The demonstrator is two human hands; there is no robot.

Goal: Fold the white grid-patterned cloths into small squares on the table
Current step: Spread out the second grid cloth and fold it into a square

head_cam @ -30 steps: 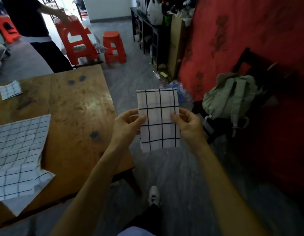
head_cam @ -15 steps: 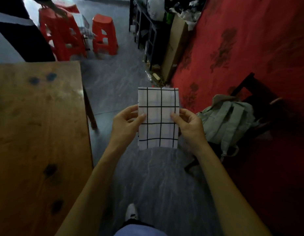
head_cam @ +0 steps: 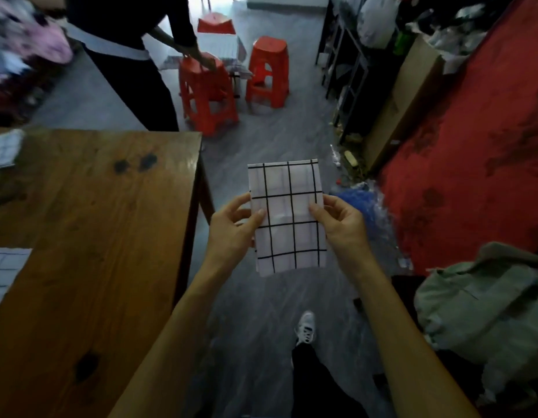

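I see the folded grid cloth (head_cam: 287, 217) held up in the air over the grey floor (head_cam: 261, 321), to the right of the wooden worktop (head_cam: 96, 236) and not touching it. The left hand (head_cam: 231, 227) pinches its left edge, thumb on the front face, fingers curled behind. The right hand (head_cam: 341, 220) pinches the right edge the same way, so each grip is closed on the cloth. The cloth is a tall rectangle, upright. On the worktop's far left corner lies a small folded cloth (head_cam: 4, 149); a spread-out cloth (head_cam: 4, 273) lies at the left edge, partly cut off. Red stools (head_cam: 210, 95) stand beyond, and a pale green backpack (head_cam: 485, 300) lies at the right.
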